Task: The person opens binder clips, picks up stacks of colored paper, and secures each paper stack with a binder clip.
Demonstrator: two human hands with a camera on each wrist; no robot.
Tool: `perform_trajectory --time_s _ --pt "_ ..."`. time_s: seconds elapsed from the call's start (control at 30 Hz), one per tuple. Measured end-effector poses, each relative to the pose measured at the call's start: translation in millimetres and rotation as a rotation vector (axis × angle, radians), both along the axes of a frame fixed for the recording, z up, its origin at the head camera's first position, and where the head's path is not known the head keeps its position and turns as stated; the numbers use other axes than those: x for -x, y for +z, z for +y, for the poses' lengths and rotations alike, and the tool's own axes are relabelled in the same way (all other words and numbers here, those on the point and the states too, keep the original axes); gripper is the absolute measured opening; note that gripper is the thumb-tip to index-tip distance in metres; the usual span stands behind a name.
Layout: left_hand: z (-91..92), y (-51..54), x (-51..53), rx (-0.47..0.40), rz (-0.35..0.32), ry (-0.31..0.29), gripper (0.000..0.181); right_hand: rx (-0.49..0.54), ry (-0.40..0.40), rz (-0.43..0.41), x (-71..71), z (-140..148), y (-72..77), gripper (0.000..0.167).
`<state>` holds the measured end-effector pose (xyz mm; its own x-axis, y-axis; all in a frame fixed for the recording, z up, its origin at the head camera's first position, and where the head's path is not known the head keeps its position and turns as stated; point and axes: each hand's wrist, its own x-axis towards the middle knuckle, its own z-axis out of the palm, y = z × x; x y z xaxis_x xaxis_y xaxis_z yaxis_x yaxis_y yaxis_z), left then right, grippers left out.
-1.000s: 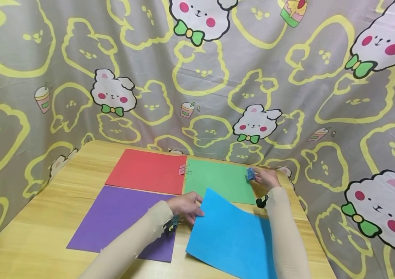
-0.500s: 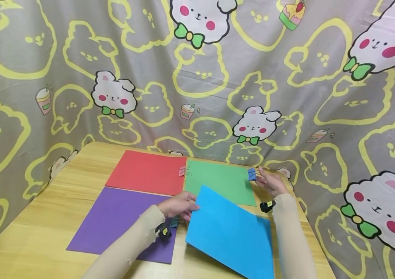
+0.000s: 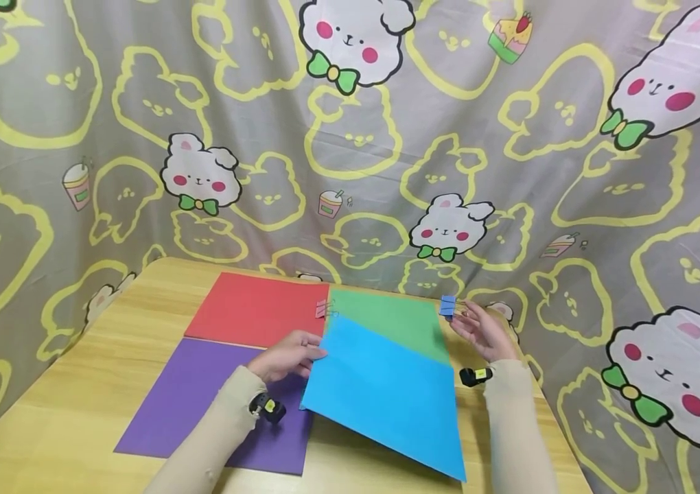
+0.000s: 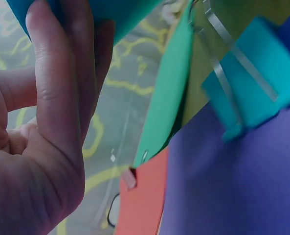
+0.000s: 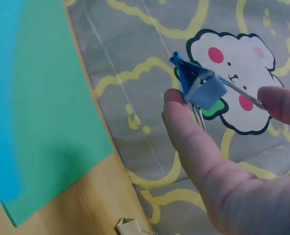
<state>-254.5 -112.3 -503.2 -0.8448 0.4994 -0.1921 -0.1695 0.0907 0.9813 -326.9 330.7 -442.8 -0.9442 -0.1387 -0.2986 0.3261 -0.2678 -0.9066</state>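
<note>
My left hand (image 3: 288, 355) pinches the left edge of a blue sheet (image 3: 387, 391), tilted above the table. Its far corner overlaps the green sheet (image 3: 399, 315) in the head view. My right hand (image 3: 482, 333) holds a blue binder clip (image 5: 203, 90) by its wire handles, thumb on one side and a finger on the other. That clip is beyond the green sheet's right edge, gripping no paper. A teal binder clip (image 4: 257, 68) sits on the edge of the purple sheet (image 3: 202, 391), largely hidden by the blue sheet in the head view.
A red sheet (image 3: 263, 305) lies left of the green one, with a pink binder clip (image 3: 322, 309) at their shared edge. A pale binder clip (image 5: 129, 226) lies near the wooden table's (image 3: 72, 384) edge. A patterned curtain (image 3: 251, 123) hangs close behind.
My left hand has carried the blue sheet left and away from me, over part of the green sheet. My right hand has shifted slightly right, still holding the blue binder clip.
</note>
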Motion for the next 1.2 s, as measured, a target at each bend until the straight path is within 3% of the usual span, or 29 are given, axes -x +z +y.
perform_trajectory --time_s 0.13,0.3,0.37,0.47,0.53,0.6,0.77,0.93,1.2 --pt "-13.1 -0.5 4.5 -0.027 -0.013 0.030 0.066 -0.050 0.021 0.030 -3.0 -4.5 -4.8 0.052" --pt "-26.8 0.2 8.9 -0.069 -0.002 0.060 0.066 -0.095 -0.009 0.057 -7.0 -9.3 -13.0 0.083" --pt "-32.4 0.9 11.3 -0.091 0.010 0.068 0.049 -0.109 -0.013 0.075 -7.8 -11.4 -16.0 0.088" --pt "-40.1 2.5 14.5 -0.125 0.034 0.071 0.013 -0.129 -0.038 0.098 -8.6 -16.0 -19.7 0.087" --pt "-43.7 3.9 15.3 -0.136 0.042 0.085 0.022 -0.143 -0.052 0.106 -10.5 -19.8 -21.3 0.083" --pt "-47.2 5.0 14.3 -0.134 0.044 0.099 0.013 -0.156 -0.068 0.104 -13.0 -23.2 -22.3 0.082" --pt "-54.5 6.6 11.1 -0.127 0.026 0.110 0.064 -0.170 -0.091 0.093 -18.4 -27.3 -23.7 0.082" --pt "-62.8 8.2 11.3 -0.138 0.026 0.143 0.072 -0.157 -0.081 0.123 -20.4 -30.6 -20.3 0.075" --pt "-79.2 13.8 11.5 -0.131 0.037 0.172 0.073 -0.126 -0.018 0.151 -24.5 -31.7 -13.6 0.049"
